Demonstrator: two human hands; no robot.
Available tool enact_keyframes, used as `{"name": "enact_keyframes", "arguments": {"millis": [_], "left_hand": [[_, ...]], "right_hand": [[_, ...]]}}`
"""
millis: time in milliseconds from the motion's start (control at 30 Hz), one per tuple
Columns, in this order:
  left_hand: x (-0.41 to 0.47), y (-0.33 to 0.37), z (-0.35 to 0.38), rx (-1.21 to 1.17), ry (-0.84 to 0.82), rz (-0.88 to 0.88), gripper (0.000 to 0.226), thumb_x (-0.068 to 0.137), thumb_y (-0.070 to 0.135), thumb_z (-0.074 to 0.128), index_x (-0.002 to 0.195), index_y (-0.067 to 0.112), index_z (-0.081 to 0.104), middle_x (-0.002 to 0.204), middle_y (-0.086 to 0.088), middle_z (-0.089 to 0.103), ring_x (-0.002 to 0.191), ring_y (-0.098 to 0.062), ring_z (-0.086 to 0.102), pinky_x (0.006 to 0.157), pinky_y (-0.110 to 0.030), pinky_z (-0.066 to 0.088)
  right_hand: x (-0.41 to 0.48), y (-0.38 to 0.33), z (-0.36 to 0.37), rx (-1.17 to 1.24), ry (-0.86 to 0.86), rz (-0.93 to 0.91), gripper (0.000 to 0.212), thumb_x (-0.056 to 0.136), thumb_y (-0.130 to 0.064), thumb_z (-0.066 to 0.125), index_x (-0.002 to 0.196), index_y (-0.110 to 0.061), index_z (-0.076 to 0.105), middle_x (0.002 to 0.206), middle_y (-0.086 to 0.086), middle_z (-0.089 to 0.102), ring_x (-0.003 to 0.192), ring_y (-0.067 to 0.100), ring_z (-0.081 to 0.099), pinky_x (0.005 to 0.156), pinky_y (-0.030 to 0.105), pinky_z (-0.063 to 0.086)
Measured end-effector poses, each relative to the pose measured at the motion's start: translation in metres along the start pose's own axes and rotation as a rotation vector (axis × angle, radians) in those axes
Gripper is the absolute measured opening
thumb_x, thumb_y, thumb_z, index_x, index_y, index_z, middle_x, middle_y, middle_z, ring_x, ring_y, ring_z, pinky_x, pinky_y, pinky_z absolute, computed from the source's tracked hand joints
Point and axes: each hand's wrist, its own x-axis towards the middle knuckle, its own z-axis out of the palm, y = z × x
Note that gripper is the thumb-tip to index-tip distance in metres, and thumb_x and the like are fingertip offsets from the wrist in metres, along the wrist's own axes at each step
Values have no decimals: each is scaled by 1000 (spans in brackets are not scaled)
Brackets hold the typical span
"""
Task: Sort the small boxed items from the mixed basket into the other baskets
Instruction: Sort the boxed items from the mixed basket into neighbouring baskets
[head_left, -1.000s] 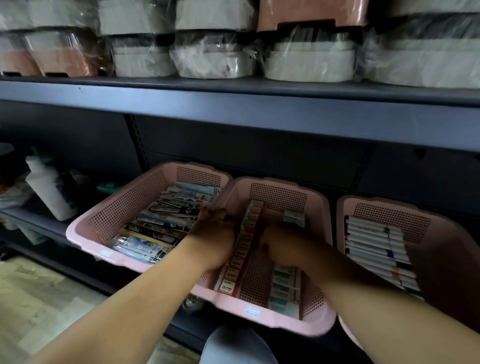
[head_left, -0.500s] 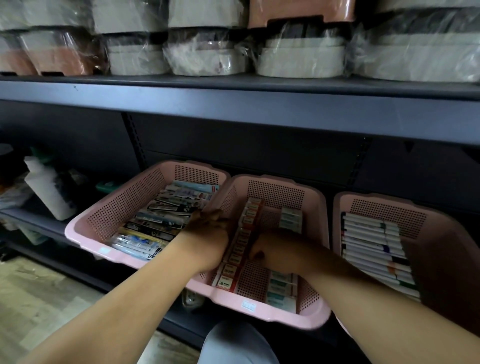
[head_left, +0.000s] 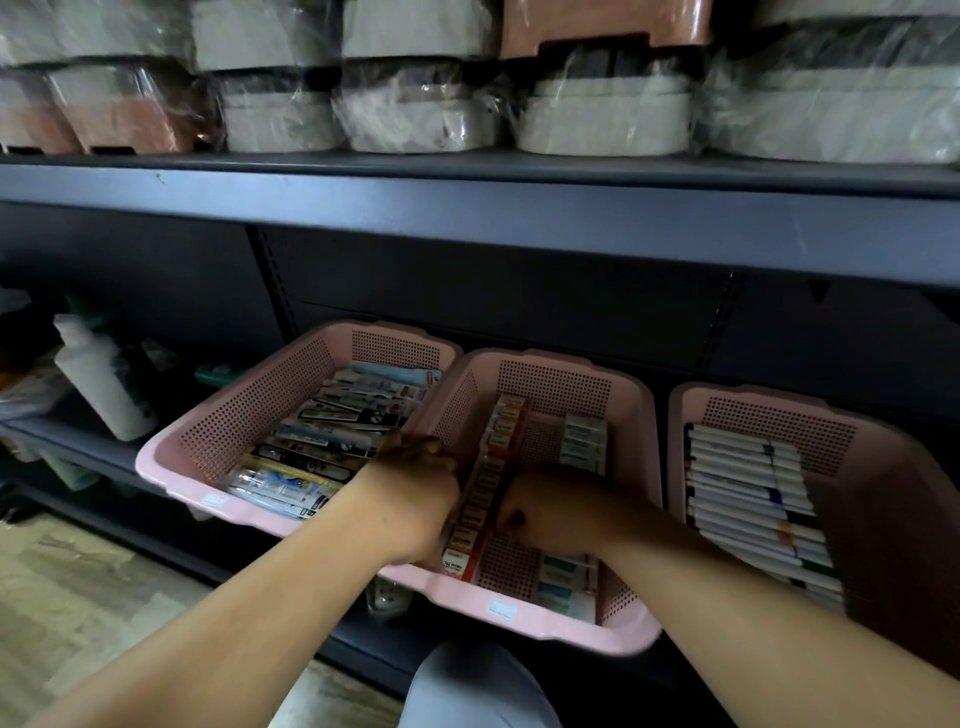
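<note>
On the dark metal shelf (head_left: 78, 441), the middle pink perforated plastic basket (head_left: 550, 382) holds a row of small red-and-white cardboard boxes (head_left: 493, 467), its long axis running front to back. With fingers curled, the left hand (head_left: 410, 493) and right hand (head_left: 550, 512) grip the row from either side.

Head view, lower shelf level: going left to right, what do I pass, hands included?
white bottle → left basket of mixed packs → left hand → row of red boxes → right hand → right basket of white boxes. The middle basket lies under both hands, so it is left out.
</note>
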Motion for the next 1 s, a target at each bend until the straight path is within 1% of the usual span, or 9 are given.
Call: {"name": "enact_keyframes", "arguments": {"millis": [167,433,500,600,700,767,833,933,1000], "left_hand": [[0,-1,1,10,19,4,36,90,42,70,121,22,68,138,5,54,140,-22,38,122,-45,21],[0,-1,-1,22,-29,11,48,82,55,75,117,23,69,139,5,53,138,-22,37,120,-45,23],[-1,-1,-4,12,-39,18,47,79,57,77,113,25,70,137,6,54,137,-22,38,120,-45,25],[-1,-6,-7,-30,-39,17,40,73,58,81,100,32,70,125,12,55,129,-20,44,116,-43,33],[-1,-10,-11,-129,-4,11,40,70,64,78,92,33,67,111,16,56,114,-16,53,102,-39,47],[2,-8,-17,-196,43,23,42,73,67,74,95,33,65,111,17,58,110,-15,55,96,-37,49],[8,-1,-25,-246,104,54,37,78,65,71,100,36,63,116,17,59,112,-14,56,96,-36,47],[17,16,-40,-347,203,126,44,84,60,70,123,41,66,133,17,61,126,-13,55,106,-35,45],[23,34,-51,-401,247,199,47,87,57,68,131,42,64,141,17,59,131,-12,53,111,-34,42]], "right_hand": [[-1,0,0,7,-2,2,28,94,-22,55,114,-32,72,115,-10,70,103,15,64,97,37,51],[-6,-3,-2,30,-3,16,27,94,-25,55,114,-33,72,115,-11,70,103,14,64,97,36,51],[-8,-2,-3,20,7,14,25,93,-25,55,110,-31,73,111,-10,71,99,14,65,95,37,52],[-13,0,-9,17,33,18,23,92,-25,54,103,-31,73,104,-12,71,93,12,65,92,37,53],[-23,3,-20,26,80,5,21,95,-25,56,105,-30,73,106,-13,71,94,8,64,92,31,51],[-32,8,-27,41,131,21,25,95,-25,57,114,-32,71,114,-14,70,100,7,63,92,26,49],[-45,16,-33,71,223,32,31,94,-26,59,122,-36,67,123,-15,67,109,6,62,95,24,47],[-72,31,-42,68,364,59,36,93,-24,62,126,-36,65,129,-17,61,114,-1,55,94,16,40],[-96,44,-46,72,407,123,36,93,-25,63,128,-34,63,130,-12,60,116,6,57,94,19,41]]}}
